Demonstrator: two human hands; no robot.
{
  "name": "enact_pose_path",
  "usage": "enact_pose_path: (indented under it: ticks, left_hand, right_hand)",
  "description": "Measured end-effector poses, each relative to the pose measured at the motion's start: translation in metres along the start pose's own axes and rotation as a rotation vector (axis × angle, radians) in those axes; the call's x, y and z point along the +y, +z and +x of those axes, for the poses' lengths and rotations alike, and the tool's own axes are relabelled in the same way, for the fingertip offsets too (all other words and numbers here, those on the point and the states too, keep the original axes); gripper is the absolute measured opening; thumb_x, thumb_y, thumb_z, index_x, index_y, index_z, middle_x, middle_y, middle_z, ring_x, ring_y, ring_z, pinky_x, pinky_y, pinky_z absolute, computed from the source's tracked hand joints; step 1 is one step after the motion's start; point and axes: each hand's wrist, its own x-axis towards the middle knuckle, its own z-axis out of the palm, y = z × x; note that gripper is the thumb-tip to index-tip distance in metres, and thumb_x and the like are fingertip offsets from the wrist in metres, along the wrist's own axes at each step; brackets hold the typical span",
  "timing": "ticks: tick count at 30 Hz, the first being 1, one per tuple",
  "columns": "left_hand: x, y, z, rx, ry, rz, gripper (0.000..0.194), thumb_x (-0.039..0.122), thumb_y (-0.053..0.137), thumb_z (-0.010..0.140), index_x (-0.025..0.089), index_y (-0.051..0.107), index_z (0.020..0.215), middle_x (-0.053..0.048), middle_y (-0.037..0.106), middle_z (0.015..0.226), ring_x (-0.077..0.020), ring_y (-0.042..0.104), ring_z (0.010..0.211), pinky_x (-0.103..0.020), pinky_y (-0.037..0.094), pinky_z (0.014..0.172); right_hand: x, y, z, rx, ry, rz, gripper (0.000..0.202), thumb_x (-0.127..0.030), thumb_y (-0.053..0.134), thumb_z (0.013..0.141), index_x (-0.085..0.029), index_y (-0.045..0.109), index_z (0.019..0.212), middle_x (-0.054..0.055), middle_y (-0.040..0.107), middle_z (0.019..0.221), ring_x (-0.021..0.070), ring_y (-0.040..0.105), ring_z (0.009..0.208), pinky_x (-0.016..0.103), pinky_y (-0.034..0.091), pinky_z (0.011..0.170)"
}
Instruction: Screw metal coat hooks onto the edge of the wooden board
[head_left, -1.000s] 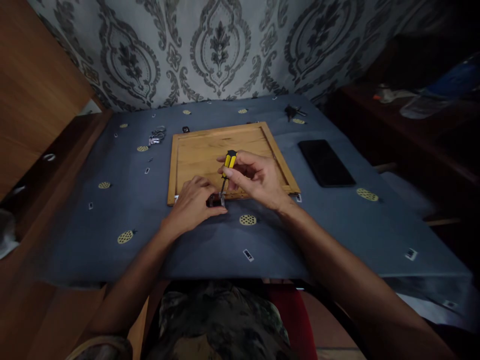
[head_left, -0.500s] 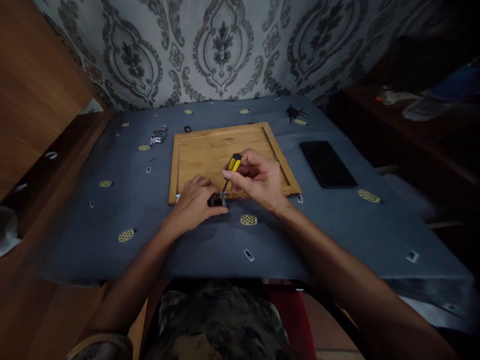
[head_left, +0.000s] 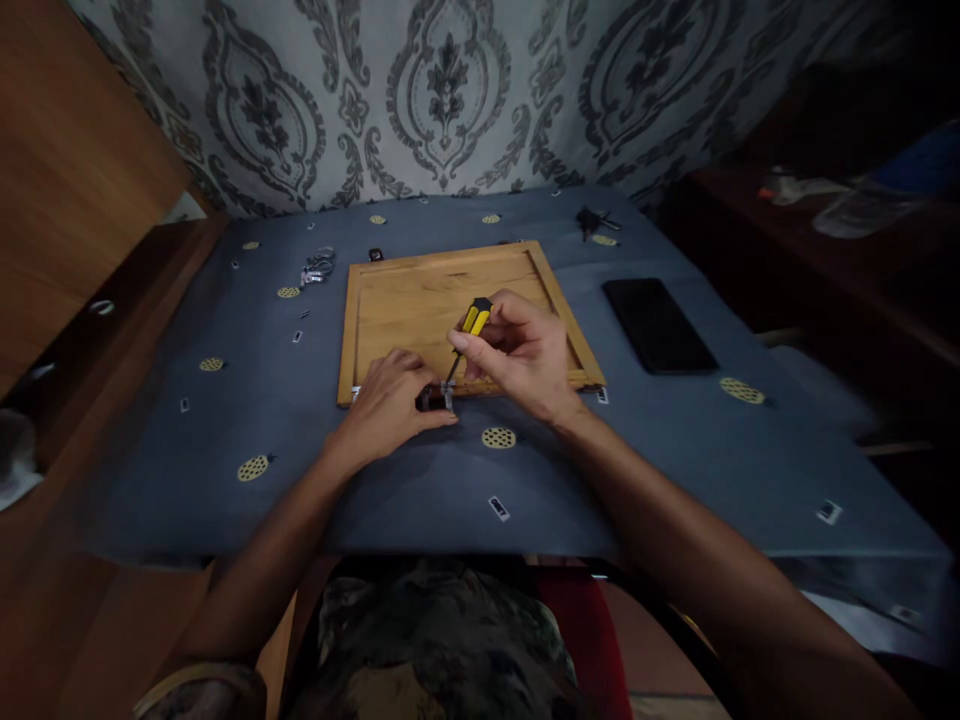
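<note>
A framed wooden panel (head_left: pixel 412 305) lies flat on the cloth-covered table. At its near edge is a small metal hinge (head_left: pixel 448 397), partly covered by my fingers. My left hand (head_left: pixel 386 400) is closed around the hinge's left side, thumb in front and fingers behind, against the panel's edge. Between the thumb and fingers of my right hand (head_left: pixel 529 355) is a screwdriver (head_left: pixel 476 317) with a yellow and black handle. Its shaft slants down to the left, and the tip meets the top of the hinge. Any screw under the tip is too small to make out.
Loose metal hardware (head_left: pixel 318 267) lies left of the panel, and a small black item (head_left: pixel 376 255) sits behind it. To the right rests a black phone (head_left: pixel 660 325). Keys (head_left: pixel 595 222) lie at the back right. A patterned curtain (head_left: pixel 446 90) hangs behind the table.
The screwdriver handle leans a little more to the right, and my right hand has shifted slightly up and right with it. My left hand stays at the hinge.
</note>
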Motion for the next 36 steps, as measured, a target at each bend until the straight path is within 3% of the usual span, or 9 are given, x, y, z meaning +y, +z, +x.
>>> enact_pose_path:
  ticks: [12,20,25,33,36]
  left_hand:
    - [-0.0018,0.0018,0.0003,-0.001,-0.003,0.000,0.030,0.044,0.083,0.087,0.020,0.073,0.102,-0.008,0.069,0.108,-0.0312,0.060,0.114,-0.046,0.048,0.099]
    - [-0.0012,-0.0001,0.0003,-0.002,0.003,0.013,0.031,0.045,0.084,0.087,0.019,0.074,0.100,-0.008,0.070,0.106,-0.0307,0.060,0.112,-0.046,0.049,0.098]
    - [-0.0011,0.0002,0.0001,-0.005,0.001,0.000,0.031,0.044,0.084,0.086,0.019,0.074,0.102,-0.008,0.069,0.107,-0.0311,0.061,0.111,-0.046,0.049,0.097]
    - [-0.0018,0.0002,0.0001,-0.010,0.001,-0.006,0.030,0.044,0.083,0.088,0.020,0.073,0.104,-0.008,0.069,0.110,-0.0311,0.060,0.115,-0.046,0.048,0.100]
    - [-0.0008,-0.0001,0.0001,0.001,0.000,0.017,0.030,0.045,0.083,0.087,0.020,0.073,0.101,-0.007,0.069,0.107,-0.0304,0.060,0.112,-0.045,0.049,0.097]
  right_hand:
    - [0.0001,0.0001,0.0001,-0.023,0.032,0.016,0.043,-0.051,0.089,0.078,-0.022,0.056,0.080,-0.006,0.061,0.070,0.0071,0.057,0.047,0.022,0.050,0.043]
    - [-0.0061,-0.0061,0.0011,-0.063,0.019,-0.065,0.039,-0.057,0.079,0.086,-0.019,0.072,0.094,-0.003,0.067,0.075,0.0076,0.061,0.052,0.022,0.049,0.049]
    - [-0.0012,-0.0042,0.0004,-0.041,-0.003,-0.061,0.038,-0.053,0.085,0.082,-0.020,0.067,0.083,-0.006,0.059,0.061,0.0085,0.059,0.047,0.022,0.047,0.046]
    - [-0.0012,0.0012,-0.0023,-0.002,0.018,-0.032,0.044,-0.056,0.088,0.077,-0.022,0.059,0.079,-0.007,0.059,0.061,0.0091,0.060,0.047,0.023,0.048,0.044]
    - [-0.0053,0.0021,-0.0030,0.072,-0.004,-0.058,0.045,-0.058,0.086,0.078,-0.024,0.058,0.078,-0.008,0.055,0.058,0.0094,0.058,0.045,0.023,0.047,0.042]
